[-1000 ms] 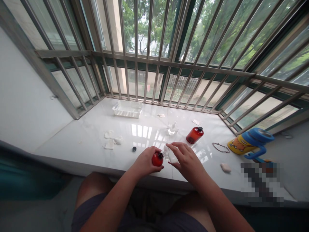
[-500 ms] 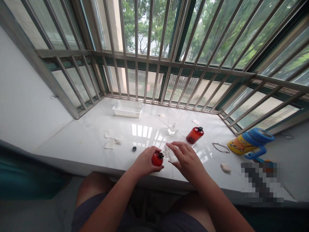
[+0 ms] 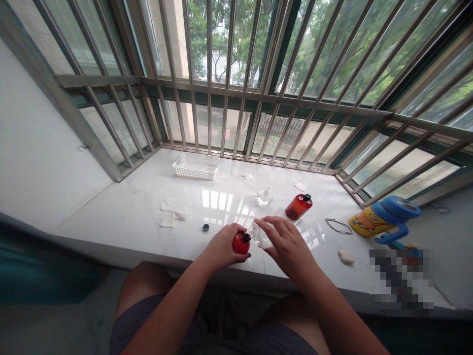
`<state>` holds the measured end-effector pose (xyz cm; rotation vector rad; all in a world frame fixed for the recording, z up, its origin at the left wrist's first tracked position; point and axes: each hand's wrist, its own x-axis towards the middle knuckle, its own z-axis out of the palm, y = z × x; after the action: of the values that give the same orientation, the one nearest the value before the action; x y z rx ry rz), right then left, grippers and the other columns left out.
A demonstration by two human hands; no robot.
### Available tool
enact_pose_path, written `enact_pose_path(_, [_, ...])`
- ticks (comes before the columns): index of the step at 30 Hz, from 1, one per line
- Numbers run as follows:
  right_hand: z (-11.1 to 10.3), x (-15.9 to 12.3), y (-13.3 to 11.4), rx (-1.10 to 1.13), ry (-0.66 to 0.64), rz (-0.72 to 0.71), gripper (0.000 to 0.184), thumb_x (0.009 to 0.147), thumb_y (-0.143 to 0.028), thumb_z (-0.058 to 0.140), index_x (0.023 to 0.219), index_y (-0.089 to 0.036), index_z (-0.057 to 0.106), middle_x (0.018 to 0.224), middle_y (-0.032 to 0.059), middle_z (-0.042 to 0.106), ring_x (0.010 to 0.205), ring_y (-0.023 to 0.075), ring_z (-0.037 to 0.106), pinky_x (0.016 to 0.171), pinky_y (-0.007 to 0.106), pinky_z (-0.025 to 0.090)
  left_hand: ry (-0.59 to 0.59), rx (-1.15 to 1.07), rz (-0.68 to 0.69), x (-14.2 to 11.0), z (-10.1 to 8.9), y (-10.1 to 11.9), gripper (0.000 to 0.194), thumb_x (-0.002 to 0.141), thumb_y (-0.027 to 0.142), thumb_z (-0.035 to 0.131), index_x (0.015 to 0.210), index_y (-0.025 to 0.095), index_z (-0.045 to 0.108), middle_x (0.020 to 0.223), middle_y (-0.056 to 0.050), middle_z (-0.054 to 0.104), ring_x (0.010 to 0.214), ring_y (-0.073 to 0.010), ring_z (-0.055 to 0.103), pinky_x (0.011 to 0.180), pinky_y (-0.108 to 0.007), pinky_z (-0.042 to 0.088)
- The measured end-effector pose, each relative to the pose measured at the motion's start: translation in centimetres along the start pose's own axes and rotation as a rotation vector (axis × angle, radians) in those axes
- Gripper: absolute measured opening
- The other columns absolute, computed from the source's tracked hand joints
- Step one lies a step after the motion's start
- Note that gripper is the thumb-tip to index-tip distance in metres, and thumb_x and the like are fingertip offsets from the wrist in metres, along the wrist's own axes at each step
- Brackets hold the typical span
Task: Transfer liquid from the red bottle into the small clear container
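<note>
My left hand (image 3: 222, 248) is wrapped round a small red bottle (image 3: 241, 244), whose dark neck points toward my right hand. My right hand (image 3: 283, 237) grips a small clear plastic container (image 3: 263, 238) with something white inside; its mouth end is at the bottle's neck, and I cannot tell whether they touch. The exact kind of container is hard to make out behind my fingers. A small black cap (image 3: 206, 228) lies on the sill left of my left hand. Beyond my right hand lies a second red bottle (image 3: 297, 207), tilted, with a black cap on.
On the white sill (image 3: 140, 231) are a white plastic basket (image 3: 195, 170), white tissue pieces (image 3: 168, 219) and crumpled clear plastic (image 3: 263, 196). To the right are a thin cord loop (image 3: 338, 226), a pale lump (image 3: 345, 256) and a blue-and-yellow mug (image 3: 384, 217). Metal bars (image 3: 229, 88) line the back.
</note>
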<state>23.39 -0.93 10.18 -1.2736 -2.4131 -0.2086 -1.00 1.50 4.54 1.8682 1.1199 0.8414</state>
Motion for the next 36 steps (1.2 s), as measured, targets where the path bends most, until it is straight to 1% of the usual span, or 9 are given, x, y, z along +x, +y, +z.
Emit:
enact_pose_path(5, [-0.15,0.13,-0.14,-0.007,0.004,-0.004,0.087,0.075,0.002,0.082,0.152,-0.025,0.053,0.139,0.0127,0.064,0.126,0.0341,0.061,0.104,0.050,0.054,0.000,-0.007,0.007,-0.02,-0.02,0.01,0.062,0.068,0.028,0.095,0.122,0.029,0.063,0.120,-0.002,0.070,0.107,-0.0259,0.067,0.097,-0.040,0.054])
enact_pose_path(14, [-0.30,0.25,-0.14,-0.002,0.014,-0.016,0.086,0.075,0.004,0.076,0.152,-0.025,0.052,0.139,0.0128,0.064,0.127,0.0339,0.061,0.104,0.050,0.054,0.004,-0.004,0.001,0.00,-0.02,-0.16,0.063,0.068,0.029,0.095,0.122,0.029,0.062,0.121,-0.002,0.070,0.107,-0.0258,0.066,0.098,-0.040,0.054])
enact_pose_path(22, [-0.52,0.26,-0.14,-0.005,0.025,-0.037,0.085,0.076,0.005,0.074,0.152,-0.025,0.051,0.140,0.0131,0.064,0.127,0.0342,0.061,0.106,0.051,0.052,0.011,-0.012,0.000,-0.05,-0.01,-0.25,0.063,0.068,0.030,0.095,0.122,0.028,0.063,0.120,-0.003,0.070,0.106,-0.0261,0.066,0.099,-0.041,0.054])
enact_pose_path(29, [-0.59,0.30,-0.25,-0.012,0.031,-0.043,0.084,0.079,0.004,0.072,0.154,-0.027,0.050,0.141,0.0131,0.064,0.128,0.0344,0.060,0.106,0.051,0.052,0.014,-0.009,-0.013,-0.06,-0.05,-0.12,0.063,0.068,0.030,0.095,0.122,0.028,0.064,0.119,-0.003,0.070,0.106,-0.0263,0.066,0.097,-0.041,0.055])
enact_pose_path(36, [-0.63,0.38,-0.25,-0.037,0.036,-0.060,0.080,0.081,0.004,0.070,0.153,-0.025,0.051,0.141,0.0132,0.064,0.129,0.0344,0.059,0.106,0.051,0.051,0.013,-0.004,-0.013,-0.03,-0.10,-0.13,0.063,0.067,0.030,0.095,0.121,0.028,0.063,0.118,-0.003,0.069,0.106,-0.0257,0.066,0.097,-0.040,0.054])
